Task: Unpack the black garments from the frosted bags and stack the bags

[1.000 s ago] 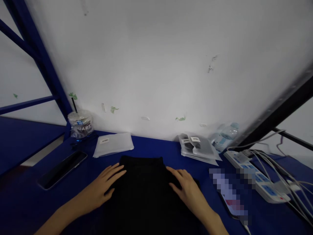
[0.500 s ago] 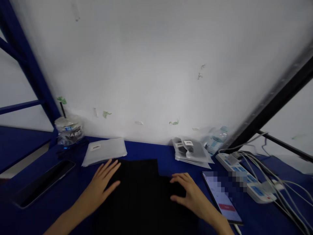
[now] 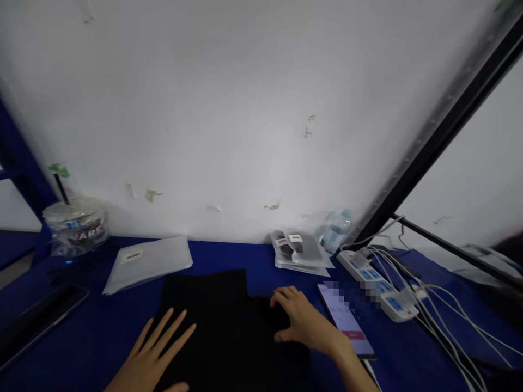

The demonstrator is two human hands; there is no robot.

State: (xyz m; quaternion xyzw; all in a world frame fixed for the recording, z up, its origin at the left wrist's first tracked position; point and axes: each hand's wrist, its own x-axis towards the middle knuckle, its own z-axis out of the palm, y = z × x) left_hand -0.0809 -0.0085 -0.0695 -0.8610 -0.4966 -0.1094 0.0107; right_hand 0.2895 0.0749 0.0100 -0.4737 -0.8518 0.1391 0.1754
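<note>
A black piece of cloth [image 3: 224,326] lies spread on the blue table in front of me; its exact kind is hard to make out in the dark. Over its left side, my left hand [image 3: 153,354] rests with fingers spread, partly cut off by the lower edge of the picture. My right hand [image 3: 300,321] is at the cloth's right edge, fingers curved and thumb apart, with no object visible between them. The right forearm passes close to a lit phone [image 3: 345,321].
A frosted plastic bag [image 3: 153,264] lies back left, and more labelled bags [image 3: 302,258] lie back right beside a water bottle [image 3: 337,231]. A power strip [image 3: 378,286] with white cables is at right. A wrapped cup [image 3: 75,226] and a dark phone [image 3: 41,321] are at left.
My view has turned to the right. My left hand has drawn back toward me across the cloth, its fingers spreading wider. My right hand stays by the cloth's right edge.
</note>
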